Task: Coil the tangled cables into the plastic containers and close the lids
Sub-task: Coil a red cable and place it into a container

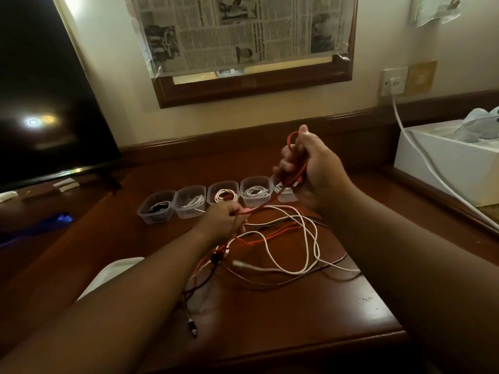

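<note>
My right hand [310, 163] is raised above the desk and grips several loops of a red cable [293, 168]. From there the red cable runs down and left to my left hand [224, 220], which pinches it just above the desk. A tangle of white cable [307, 238], red and dark cables lies on the wooden desk [310, 314] under both hands. Behind them stands a row of clear plastic containers [189, 201] without lids, each with a coiled cable inside. The rightmost container [286, 194] is partly hidden by my right hand.
A dark TV screen [48, 103] stands at the left. A white box [445, 163] sits at the right, with a white power cord [421, 157] running from a wall socket [393, 82] across it. A white object [113, 273] shows under my left forearm.
</note>
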### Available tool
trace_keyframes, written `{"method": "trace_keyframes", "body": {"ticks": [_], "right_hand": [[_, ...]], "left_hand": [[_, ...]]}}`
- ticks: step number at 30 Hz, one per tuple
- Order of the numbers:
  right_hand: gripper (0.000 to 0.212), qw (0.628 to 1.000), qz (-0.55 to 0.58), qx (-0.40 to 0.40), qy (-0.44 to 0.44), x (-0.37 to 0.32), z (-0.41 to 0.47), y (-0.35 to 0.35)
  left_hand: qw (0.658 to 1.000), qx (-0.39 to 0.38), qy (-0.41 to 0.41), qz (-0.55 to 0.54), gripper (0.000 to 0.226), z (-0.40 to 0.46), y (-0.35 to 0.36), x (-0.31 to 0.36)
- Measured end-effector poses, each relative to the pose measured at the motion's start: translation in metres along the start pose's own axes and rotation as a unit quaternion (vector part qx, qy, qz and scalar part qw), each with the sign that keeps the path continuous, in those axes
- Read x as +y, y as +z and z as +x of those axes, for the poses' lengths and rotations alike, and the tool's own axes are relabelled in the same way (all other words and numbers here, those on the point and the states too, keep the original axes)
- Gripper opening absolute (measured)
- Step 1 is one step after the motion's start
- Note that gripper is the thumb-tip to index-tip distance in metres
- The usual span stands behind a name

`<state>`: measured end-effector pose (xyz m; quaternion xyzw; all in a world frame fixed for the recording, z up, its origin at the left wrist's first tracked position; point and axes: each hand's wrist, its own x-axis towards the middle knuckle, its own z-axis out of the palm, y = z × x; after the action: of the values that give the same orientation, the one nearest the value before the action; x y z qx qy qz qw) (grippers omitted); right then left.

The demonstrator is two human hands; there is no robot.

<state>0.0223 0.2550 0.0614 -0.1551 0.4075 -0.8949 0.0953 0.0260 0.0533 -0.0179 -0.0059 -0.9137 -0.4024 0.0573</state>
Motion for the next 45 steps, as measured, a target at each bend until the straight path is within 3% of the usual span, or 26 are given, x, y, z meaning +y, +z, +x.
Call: {"method": "trace_keyframes", "body": {"ticks": [2,3,5,7,9,10,11,13,15,18,20,22,24,25,26,28,30,31,32,34,37,40,42,45], "right_hand": [[0.021,0.988,-0.154,0.006,0.015,0.000,0.003,-0.001],[0.025,0.959,-0.281,0.001,0.019,0.002,0.004,-0.001],[0.045,0.855,-0.517,-0.031,0.019,0.010,0.005,-0.002],[0.062,0.751,-0.652,-0.097,0.044,0.020,0.005,-0.003],[0.049,0.689,-0.699,-0.167,0.093,0.024,0.001,-0.001],[0.034,0.692,-0.687,-0.193,0.106,0.024,-0.001,0.000],[0.019,0.722,-0.652,-0.207,0.102,0.024,-0.003,0.002],[0.001,0.817,-0.537,-0.201,0.057,0.019,-0.007,0.005],[0.005,0.897,-0.406,-0.173,0.011,0.014,-0.006,0.006],[0.012,0.976,-0.199,-0.081,-0.039,0.010,-0.003,0.012],[0.017,0.997,-0.029,-0.053,-0.041,0.003,-0.002,0.015],[0.026,0.997,0.063,-0.039,-0.010,-0.003,-0.002,0.015],[0.026,0.999,-0.010,-0.039,0.023,-0.006,-0.002,0.013],[0.023,0.990,-0.132,-0.049,0.030,-0.005,0.000,0.012],[0.024,0.952,-0.296,-0.065,0.035,-0.002,0.000,0.011],[0.038,0.795,-0.593,-0.107,0.068,0.005,-0.001,0.011],[0.047,0.651,-0.731,-0.165,0.123,0.013,-0.003,0.012],[0.044,0.617,-0.750,-0.189,0.143,0.014,-0.005,0.013],[0.037,0.613,-0.748,-0.203,0.152,0.014,-0.008,0.016],[0.023,0.665,-0.708,-0.202,0.123,0.012,-0.010,0.020],[0.009,0.808,-0.575,-0.126,-0.008,0.008,-0.007,0.022],[0.008,0.933,-0.347,-0.022,-0.097,0.003,-0.006,0.019],[0.009,0.979,-0.178,0.020,-0.099,-0.004,-0.003,0.018],[0.010,0.999,0.006,-0.001,-0.046,-0.011,0.000,0.017]], "left_hand": [[0.999,0.025,-0.023,-0.042,0.030,0.000,-0.006,0.005],[0.998,0.047,-0.019,-0.037,0.034,0.002,-0.011,0.009],[0.996,0.093,0.000,0.008,0.035,0.004,-0.020,0.020],[0.992,0.122,0.037,0.016,0.031,0.006,-0.027,0.032],[0.988,0.138,0.073,-0.003,0.028,0.006,-0.032,0.041],[0.986,0.144,0.081,-0.014,0.027,0.006,-0.033,0.045],[0.985,0.148,0.083,-0.027,0.028,0.008,-0.033,0.046],[0.985,0.154,0.065,-0.039,0.029,0.009,-0.032,0.044],[0.989,0.133,0.034,-0.047,0.028,0.007,-0.026,0.036],[0.995,0.057,0.020,-0.074,0.025,-0.003,-0.010,0.021],[0.999,-0.001,0.021,-0.030,0.027,-0.008,-0.003,0.012],[1.000,-0.008,0.020,0.007,0.030,-0.010,-0.001,0.007],[0.999,0.030,0.012,-0.006,0.028,-0.007,-0.005,0.005],[0.998,0.048,0.012,-0.025,0.026,-0.006,-0.008,0.007],[0.997,0.064,0.016,-0.039,0.024,-0.005,-0.012,0.011],[0.996,0.076,0.039,-0.028,0.016,-0.003,-0.022,0.021],[0.995,0.069,0.075,-0.017,0.014,-0.004,-0.029,0.032],[0.993,0.067,0.089,-0.026,0.015,-0.005,-0.031,0.037],[0.992,0.073,0.095,-0.040,0.016,-0.004,-0.032,0.038],[0.989,0.099,0.085,-0.074,0.021,-0.002,-0.032,0.038],[0.988,0.119,0.046,-0.093,0.025,0.002,-0.026,0.023],[0.997,0.033,0.064,0.016,0.025,-0.002,-0.015,0.001],[0.997,-0.002,0.057,0.050,0.027,-0.007,-0.009,-0.008],[0.997,-0.006,0.045,0.060,0.032,-0.007,-0.009,-0.009]]}}
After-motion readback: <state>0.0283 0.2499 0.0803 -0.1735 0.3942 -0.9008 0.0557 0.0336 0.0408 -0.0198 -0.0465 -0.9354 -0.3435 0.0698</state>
